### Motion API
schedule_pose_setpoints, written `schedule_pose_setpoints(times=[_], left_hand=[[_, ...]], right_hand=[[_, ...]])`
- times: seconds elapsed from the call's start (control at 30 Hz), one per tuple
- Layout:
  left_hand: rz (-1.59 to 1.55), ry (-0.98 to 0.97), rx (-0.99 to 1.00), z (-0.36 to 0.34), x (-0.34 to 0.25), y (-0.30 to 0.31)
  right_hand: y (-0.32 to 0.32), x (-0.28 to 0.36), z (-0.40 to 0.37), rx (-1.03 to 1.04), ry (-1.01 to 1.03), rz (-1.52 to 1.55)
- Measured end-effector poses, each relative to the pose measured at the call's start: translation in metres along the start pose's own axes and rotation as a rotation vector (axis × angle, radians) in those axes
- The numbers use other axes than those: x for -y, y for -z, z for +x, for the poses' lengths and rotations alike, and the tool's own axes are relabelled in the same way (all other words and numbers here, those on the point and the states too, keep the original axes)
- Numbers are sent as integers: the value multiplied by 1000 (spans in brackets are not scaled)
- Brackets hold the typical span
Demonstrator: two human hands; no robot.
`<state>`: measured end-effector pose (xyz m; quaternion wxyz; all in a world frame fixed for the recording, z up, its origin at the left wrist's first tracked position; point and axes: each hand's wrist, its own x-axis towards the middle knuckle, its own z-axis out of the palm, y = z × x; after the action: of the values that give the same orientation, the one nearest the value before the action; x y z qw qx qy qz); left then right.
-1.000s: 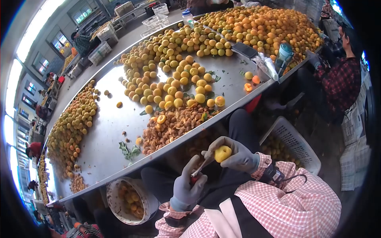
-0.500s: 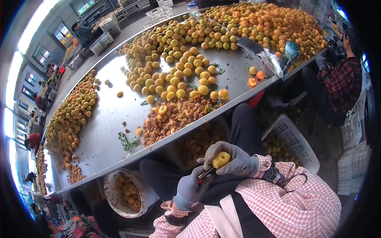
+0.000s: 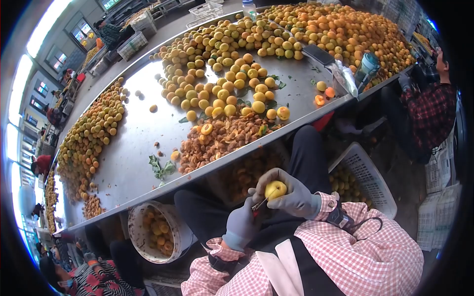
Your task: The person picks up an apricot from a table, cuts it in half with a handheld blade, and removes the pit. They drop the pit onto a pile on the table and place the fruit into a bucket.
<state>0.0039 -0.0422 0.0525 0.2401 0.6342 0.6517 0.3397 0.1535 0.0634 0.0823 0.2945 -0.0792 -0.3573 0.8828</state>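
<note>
In my right hand (image 3: 291,195), gloved in grey, a yellow fruit (image 3: 275,189) is gripped between fingers and thumb over my lap. My left hand (image 3: 242,227), also gloved, is closed around a small tool (image 3: 256,209) with a red part. The tool's thin metal end meets the left side of the fruit. Just beyond the hands, the metal table (image 3: 133,167) carries a heap of brown pits and scraps (image 3: 217,145) near its edge, with whole orange-yellow fruit (image 3: 222,93) behind it.
A white bucket (image 3: 185,237) with fruit inside stands left of my knees. To the right is a white crate (image 3: 368,177) of fruit. A phone (image 3: 318,54) and a bottle (image 3: 368,69) lie on the table's right side. Co-workers sit at right (image 3: 434,113) and lower left (image 3: 94,281).
The view has shifted slightly. My left hand has risen and turned a little, and the fruit in my right hand is tilted differently. The person at lower left shows more.
</note>
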Motion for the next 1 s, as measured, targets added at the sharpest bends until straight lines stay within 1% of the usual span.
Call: schedule_pose_setpoints(times=[0.03, 0.07, 0.13, 0.17, 0.23, 0.27, 0.33, 0.37, 0.43, 0.5, 0.57, 0.63, 0.7, 0.77, 0.83, 0.87, 0.9, 0.97, 1.0], left_hand=[[-10, 14, -5, 2, -1, -1], [-20, 28, -11, 2, -1, -2], [-66, 56, -5, 5, 2, -2], [-111, 83, 3, 7, 3, -2], [-163, 101, 18, 8, -6, 1], [-215, 117, 34, 9, -10, 2], [-214, 129, 33, 12, -12, 1], [-212, 139, 38, 13, -12, 2], [-201, 126, 43, 14, -5, -2], [-194, 111, 52, 14, 0, -8], [-215, 121, 11, 13, 1, -15], [-192, 125, 10, 15, 3, -19], [-166, 135, 0, 17, 3, -17], [-91, 96, 28, 23, 1, -9], [-60, 130, 50, 31, 7, -7], [-27, 160, 70, 34, 8, -6], [-28, 158, 68, 35, 5, -6], [-209, 156, 9, 35, -5, -10], [-211, 159, 6, 36, -10, -12]], right_hand=[[-3, 4, 0, -82, -35, -28], [2, 4, 1, -81, -38, -28], [14, 4, 4, -130, -144, -455], [14, 5, 5, -127, -142, -457], [11, 6, 4, -105, -54, -273], [9, 3, 4, -104, -55, -272], [7, -5, 5, -103, -21, 89], [6, -7, 5, -99, -22, 90], [5, -9, 5, -81, 6, 192], [9, -10, 5, -71, 12, 183], [10, -12, 5, -63, 19, 172], [8, -17, 6, -131, 83, 172], [7, -11, 7, -112, 59, 178], [11, -4, 11, -94, 35, 186], [17, 5, 11, -195, -38, -355], [19, 8, 11, -217, -100, -342], [17, 8, 11, -216, -99, -344], [14, 6, 11, -244, -47, -158], [12, 3, 12, -242, -51, -159]])
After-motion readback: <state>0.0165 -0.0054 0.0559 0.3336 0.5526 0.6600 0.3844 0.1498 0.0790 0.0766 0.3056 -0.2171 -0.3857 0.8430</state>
